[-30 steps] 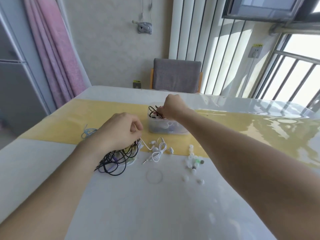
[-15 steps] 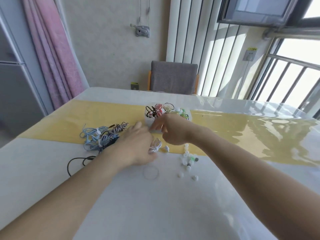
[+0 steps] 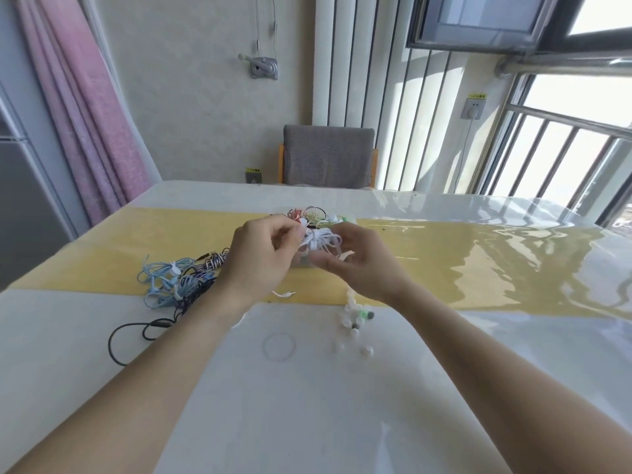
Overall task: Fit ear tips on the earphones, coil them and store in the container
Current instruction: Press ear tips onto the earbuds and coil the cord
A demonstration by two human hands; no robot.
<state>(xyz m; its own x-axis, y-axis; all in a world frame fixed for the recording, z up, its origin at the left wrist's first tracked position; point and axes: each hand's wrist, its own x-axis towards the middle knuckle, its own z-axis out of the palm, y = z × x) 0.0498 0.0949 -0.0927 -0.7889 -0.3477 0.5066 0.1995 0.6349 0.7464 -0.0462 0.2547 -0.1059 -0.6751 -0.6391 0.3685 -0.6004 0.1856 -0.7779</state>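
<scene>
left hand [image 3: 260, 258] pinching, right hand [image 3: 355, 265] fingers curled

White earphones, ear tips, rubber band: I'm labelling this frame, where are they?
white earphones [image 3: 319, 241], head view, coiled cable between the hands
ear tips [image 3: 355, 319], head view, middle of the pile
rubber band [image 3: 279, 347], head view, its ring

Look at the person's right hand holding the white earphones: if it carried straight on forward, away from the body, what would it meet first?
Most likely the container of coiled earphones just beyond the right hand and white earphones; depth is uncertain.
</scene>
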